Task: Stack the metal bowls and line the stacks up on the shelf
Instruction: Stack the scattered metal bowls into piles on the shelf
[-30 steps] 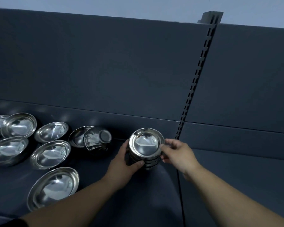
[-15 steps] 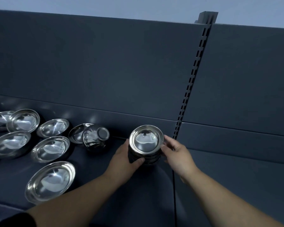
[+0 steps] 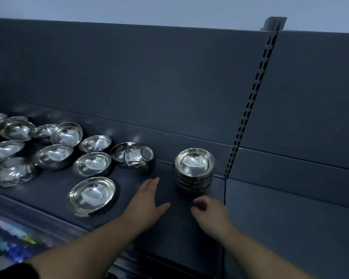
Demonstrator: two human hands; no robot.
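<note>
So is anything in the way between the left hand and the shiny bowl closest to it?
No. Only bare shelf lies between the left hand and that bowl. Nothing visible blocks the way.

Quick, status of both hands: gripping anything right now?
Left hand: open, fingers straight, holding nothing, clear of the bowl stack.
Right hand: open, fingers loosely curled, holding nothing.

No text, label, brand or number can be read. Coloured patches point(image 3: 12, 240) are seen below the front edge of the shelf point(image 3: 179, 228), at its left end (too blurred for any lettering to be made out). Only reflections are shown on the metal bowls point(image 3: 194, 168) standing on the shelf.
</note>
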